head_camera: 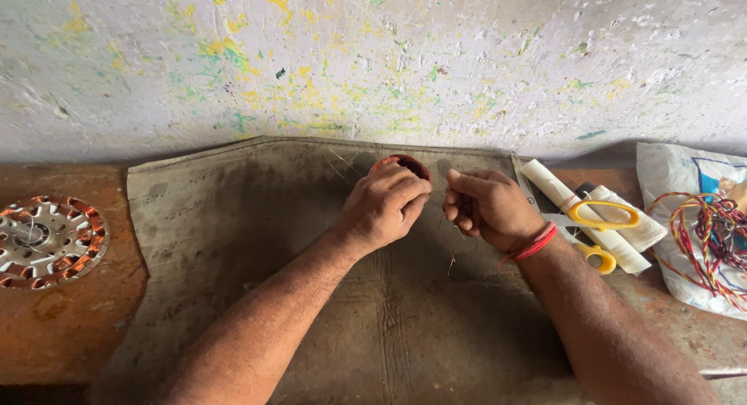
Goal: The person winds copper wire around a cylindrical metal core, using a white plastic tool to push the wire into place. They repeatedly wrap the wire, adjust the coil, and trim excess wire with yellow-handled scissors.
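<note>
My left hand (381, 205) is closed over a small round reddish-brown coil of copper wire (405, 164) at the back of a grey mat (233, 218); only the coil's upper rim shows above the fingers. My right hand (486, 206), with a red thread band at its wrist, sits just to the right, its fingertips pinched on thin wire ends (451, 261) that run off the coil and hang below the hand. The two hands almost touch.
A round fan stator (48, 240) with copper windings lies at the left on the brown bench. Yellow-handled scissors (599, 218) and rolled white paper (560, 191) lie to the right. A white bag (677, 179) carries a bundle of red and yellow wires (716, 234). A paint-splattered wall stands behind.
</note>
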